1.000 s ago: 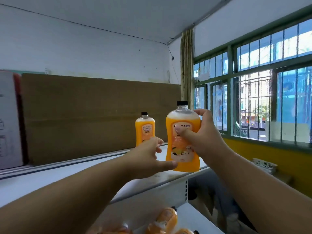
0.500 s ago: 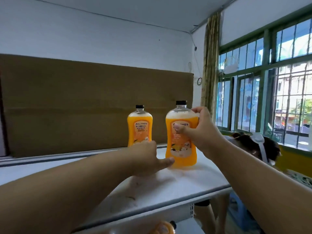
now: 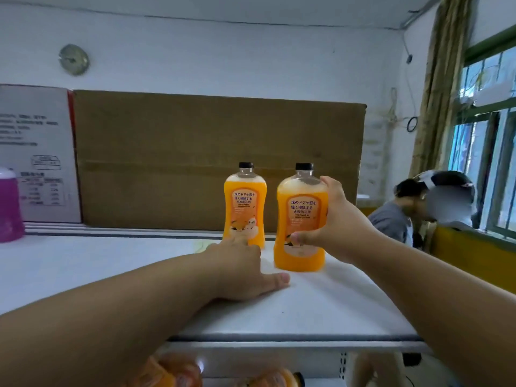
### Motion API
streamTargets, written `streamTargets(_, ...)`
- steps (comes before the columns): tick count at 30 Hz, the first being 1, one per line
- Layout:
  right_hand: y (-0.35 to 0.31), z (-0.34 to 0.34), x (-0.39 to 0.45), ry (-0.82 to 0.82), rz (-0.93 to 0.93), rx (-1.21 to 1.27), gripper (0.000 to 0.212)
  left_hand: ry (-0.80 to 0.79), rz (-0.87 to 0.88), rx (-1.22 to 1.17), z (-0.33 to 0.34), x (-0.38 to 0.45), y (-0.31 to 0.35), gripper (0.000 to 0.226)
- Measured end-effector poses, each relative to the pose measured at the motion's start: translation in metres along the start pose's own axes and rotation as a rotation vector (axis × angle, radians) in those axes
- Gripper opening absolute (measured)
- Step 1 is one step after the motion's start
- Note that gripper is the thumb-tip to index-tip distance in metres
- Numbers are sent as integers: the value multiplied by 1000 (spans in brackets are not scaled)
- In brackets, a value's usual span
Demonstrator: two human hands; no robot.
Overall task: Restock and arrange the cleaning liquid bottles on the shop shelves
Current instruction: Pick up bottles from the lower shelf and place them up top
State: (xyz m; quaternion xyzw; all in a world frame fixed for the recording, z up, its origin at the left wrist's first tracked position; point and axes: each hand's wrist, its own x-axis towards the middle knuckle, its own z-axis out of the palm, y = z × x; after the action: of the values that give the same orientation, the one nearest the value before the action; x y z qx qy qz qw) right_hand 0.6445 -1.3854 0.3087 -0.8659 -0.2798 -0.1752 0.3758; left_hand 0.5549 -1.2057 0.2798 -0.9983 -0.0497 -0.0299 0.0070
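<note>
Bottle of orange cleaning liquid (image 3: 301, 219) now standing upright on the white top shelf (image 3: 321, 308), toward its right end, base seeming to be planted flat rather than carried above the surface as a moment ago. Being gripped at the right flank by the right hand (image 3: 332, 227), thumb across the lower label and fingers wrapped behind the shoulder: grip closed around the bottle, not yet releasing. Sitting just beside, slightly nearer the front edge than, a second matching bottle (image 3: 245, 205) standing closer to the back edge, labels of both facing forward. Left hand (image 3: 240, 272) resting flat on the shelf, fingers spread and holding nothing, fingertips reaching to the base of the rear bottle, probably nudging or steadying it. Landing on the shelf suggesting placement nearly finished, with only aligning and letting go remaining. Behind, a brown cardboard panel (image 3: 217, 157) lining the back edge; a purple bottle (image 3: 9, 208) at the far left end. More orange bottles (image 3: 173, 372) waiting on the shelf below.
</note>
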Motion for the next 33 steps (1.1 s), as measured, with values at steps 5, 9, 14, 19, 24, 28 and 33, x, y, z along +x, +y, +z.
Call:
streamTargets(5, 1, 13, 24, 32, 36, -96, 126, -2, 2, 41, -1, -5, 1, 88)
streamTargets(9, 2, 25, 47, 15, 77, -111, 124, 29, -2, 44, 2, -5, 1, 90)
streamTargets(14, 6, 35, 61, 21, 75, -98, 123, 34, 2, 28, 4, -4, -1, 92)
streamTargets(19, 8, 39, 65, 23, 88, -84, 125, 37, -2, 34, 4, -4, 0, 91)
streamTargets(24, 10, 37, 60, -1, 91, -65, 129, 29, -2, 31, 3, -5, 0, 91)
streamTargets(28, 5, 30, 49, 39, 73, -88, 124, 20, -12, 33, 0, -8, 2, 87)
streamTargets(33, -15, 17, 22, 136, -110, -215, 104, 79, 2, -57, -2, -11, -1, 88)
